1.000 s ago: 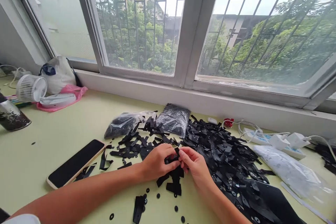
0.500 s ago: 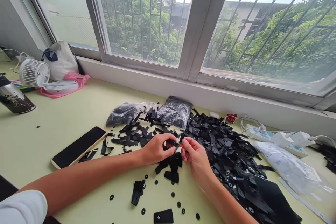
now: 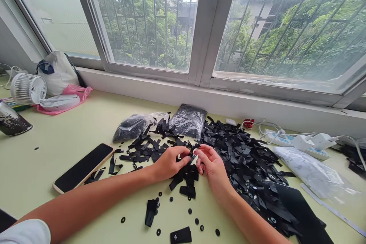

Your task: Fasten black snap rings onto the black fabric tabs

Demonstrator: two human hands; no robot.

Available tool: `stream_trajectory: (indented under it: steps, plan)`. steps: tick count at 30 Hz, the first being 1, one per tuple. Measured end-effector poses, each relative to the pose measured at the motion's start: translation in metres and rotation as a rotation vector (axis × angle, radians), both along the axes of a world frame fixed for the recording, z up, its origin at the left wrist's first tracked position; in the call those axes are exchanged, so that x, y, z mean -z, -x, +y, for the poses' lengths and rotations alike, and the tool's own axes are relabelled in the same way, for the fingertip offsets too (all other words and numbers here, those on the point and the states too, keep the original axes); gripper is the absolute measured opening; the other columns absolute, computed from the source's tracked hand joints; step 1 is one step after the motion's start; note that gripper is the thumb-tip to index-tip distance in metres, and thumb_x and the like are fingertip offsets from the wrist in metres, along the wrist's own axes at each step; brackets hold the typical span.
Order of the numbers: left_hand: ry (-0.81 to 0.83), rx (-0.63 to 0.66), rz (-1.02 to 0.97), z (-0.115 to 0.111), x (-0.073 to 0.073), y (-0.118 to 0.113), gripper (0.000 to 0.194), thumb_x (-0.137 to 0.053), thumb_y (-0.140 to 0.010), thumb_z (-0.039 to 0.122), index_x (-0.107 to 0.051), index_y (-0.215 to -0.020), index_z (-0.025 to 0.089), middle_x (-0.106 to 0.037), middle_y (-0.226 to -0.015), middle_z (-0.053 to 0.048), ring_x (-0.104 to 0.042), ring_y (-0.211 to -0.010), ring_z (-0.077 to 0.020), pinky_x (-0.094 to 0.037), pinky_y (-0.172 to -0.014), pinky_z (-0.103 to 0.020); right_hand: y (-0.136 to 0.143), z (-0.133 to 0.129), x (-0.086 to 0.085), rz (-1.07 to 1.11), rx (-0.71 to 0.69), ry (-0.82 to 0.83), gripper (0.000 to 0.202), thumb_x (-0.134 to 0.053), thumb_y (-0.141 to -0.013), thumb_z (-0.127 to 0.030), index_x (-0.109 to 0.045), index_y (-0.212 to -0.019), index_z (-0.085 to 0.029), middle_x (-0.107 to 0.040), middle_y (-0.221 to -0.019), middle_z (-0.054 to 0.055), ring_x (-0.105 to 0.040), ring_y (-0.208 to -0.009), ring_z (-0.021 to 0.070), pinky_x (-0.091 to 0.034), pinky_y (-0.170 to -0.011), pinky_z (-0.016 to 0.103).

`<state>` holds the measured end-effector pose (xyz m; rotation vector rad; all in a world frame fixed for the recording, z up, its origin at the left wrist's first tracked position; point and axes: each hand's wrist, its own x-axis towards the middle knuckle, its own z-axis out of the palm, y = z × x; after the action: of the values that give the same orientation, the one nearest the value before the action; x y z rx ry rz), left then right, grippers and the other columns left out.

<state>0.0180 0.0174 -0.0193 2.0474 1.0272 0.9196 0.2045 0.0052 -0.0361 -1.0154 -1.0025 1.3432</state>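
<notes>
At frame centre, one black strip (image 3: pixel 195 147) in hand

The left hand (image 3: pixel 168 163) appears pinched on it; the right hand (image 3: pixel 212 163) curls just beside, its grip unclear. The step looks like close fingertip work; the next move likely calls for a steady pinch.

A white letter, seemingly M, marks the lower strip (image 3: pixel 183 237), below the fingers (image 3: pixel 203 156). The mark on the upper strip (image 3: pixel 150 215), farther left, is unclear.
</notes>
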Motion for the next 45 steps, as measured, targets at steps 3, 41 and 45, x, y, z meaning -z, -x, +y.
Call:
stream_trajectory:
  steps: [3,41,45]
  plan:
    - [0.066,-0.04,-0.021,0.0,0.001,0.001,0.028,-0.051,-0.099,0.04,-0.067,-0.1,0.016,-0.07,-0.083,-0.002,-0.061,-0.076,-0.0158,-0.047,-0.071,-0.027,-0.002,-0.004,0.002,-0.264,0.158,-0.19,0.038,-0.072,-0.082,-0.053,-0.056,-0.097,-0.022,-0.06,-0.083,0.0,-0.05,-0.057,0.0114,-0.04,-0.046,0.024]
    - [0.199,0.148,0.063,0.001,-0.003,0.007,0.036,-0.05,-0.099,0.044,-0.064,-0.084,0.015,-0.063,-0.067,-0.001,-0.054,-0.063,-0.0137,-0.035,-0.058,-0.025,-0.007,-0.001,0.006,-0.574,-0.189,-0.352,0.024,-0.058,-0.096,-0.034,-0.076,-0.089,-0.02,-0.07,-0.075,0.002,-0.058,-0.063,0.0139,-0.045,-0.058,0.025]
    - [0.208,0.176,0.068,0.004,-0.003,0.008,0.034,-0.048,-0.1,0.043,-0.063,-0.087,0.016,-0.062,-0.068,-0.001,-0.055,-0.065,-0.0141,-0.036,-0.059,-0.025,-0.007,-0.002,0.003,-0.47,-0.233,-0.252,0.027,-0.058,-0.095,-0.039,-0.075,-0.088,-0.019,-0.067,-0.075,0.002,-0.057,-0.062,0.0131,-0.043,-0.057,0.024]
